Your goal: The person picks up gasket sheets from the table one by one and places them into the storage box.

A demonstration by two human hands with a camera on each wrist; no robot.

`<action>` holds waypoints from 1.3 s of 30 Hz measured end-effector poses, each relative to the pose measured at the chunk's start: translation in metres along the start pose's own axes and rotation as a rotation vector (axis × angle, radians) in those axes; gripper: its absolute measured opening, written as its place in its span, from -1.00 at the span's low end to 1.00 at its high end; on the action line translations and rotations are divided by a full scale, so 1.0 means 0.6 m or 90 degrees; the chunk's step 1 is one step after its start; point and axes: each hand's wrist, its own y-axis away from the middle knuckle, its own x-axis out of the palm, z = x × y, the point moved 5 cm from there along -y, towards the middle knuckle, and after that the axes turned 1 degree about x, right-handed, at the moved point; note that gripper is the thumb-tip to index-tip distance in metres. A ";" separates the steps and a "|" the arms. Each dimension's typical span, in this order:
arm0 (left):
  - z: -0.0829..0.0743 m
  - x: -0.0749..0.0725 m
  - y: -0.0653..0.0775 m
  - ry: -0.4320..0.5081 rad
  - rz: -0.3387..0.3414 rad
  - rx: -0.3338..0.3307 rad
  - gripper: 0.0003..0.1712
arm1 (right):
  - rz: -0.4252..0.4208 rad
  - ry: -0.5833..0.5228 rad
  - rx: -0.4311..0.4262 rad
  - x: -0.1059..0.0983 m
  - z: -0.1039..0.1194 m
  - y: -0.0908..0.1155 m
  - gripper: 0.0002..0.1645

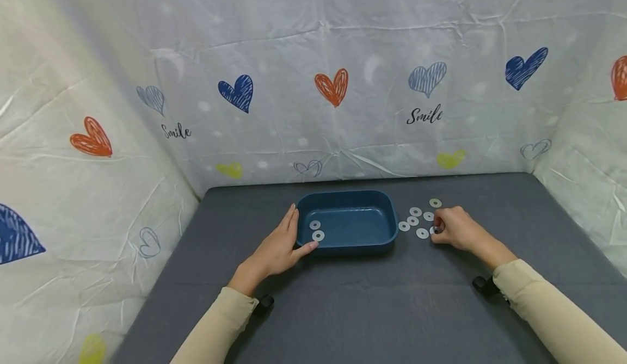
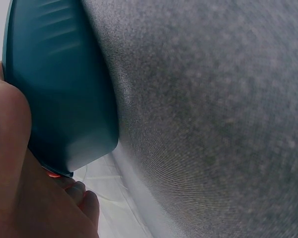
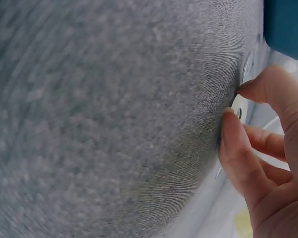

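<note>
A dark blue rectangular tray [image 1: 348, 250] stands on the grey table, with two flat pale washers [image 1: 318, 235] lying inside at its left end. My left hand [image 1: 279, 244] holds the tray's front left corner, thumb on the front rim and fingers along the left side. In the left wrist view, the tray's outer wall [image 2: 64, 89] rises beside the thumb. To the right of the tray, my right hand [image 1: 458, 229] pinches a washer [image 3: 240, 107] between thumb and index finger, low against the tabletop. Several loose washers [image 1: 413, 221] lie flat between the tray and that hand.
The grey tabletop [image 1: 362, 309] extends in front of both arms. White cloth [image 1: 279, 135] printed with hearts hangs behind the table and along its sides. A dark device is strapped at each wrist, by the beige sleeves [image 1: 215, 320].
</note>
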 end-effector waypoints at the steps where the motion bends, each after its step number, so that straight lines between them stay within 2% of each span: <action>1: -0.001 -0.001 0.000 0.000 -0.001 0.000 0.24 | 0.000 0.001 -0.003 0.000 0.000 0.000 -0.82; 11: 0.000 -0.001 0.000 0.004 -0.001 0.000 0.24 | -0.013 0.008 0.004 0.002 0.002 -0.001 -0.84; 23: 0.004 0.001 0.000 0.001 -0.005 0.002 0.24 | -0.052 -0.002 -0.029 -0.012 0.006 0.005 -0.95; 32: 0.006 0.001 0.000 0.001 -0.011 0.003 0.24 | -0.086 -0.059 -0.031 -0.026 0.013 0.011 -0.80; 39: 0.003 0.001 0.001 0.004 -0.007 0.004 0.25 | -0.131 -0.096 -0.037 -0.032 0.028 0.020 -0.80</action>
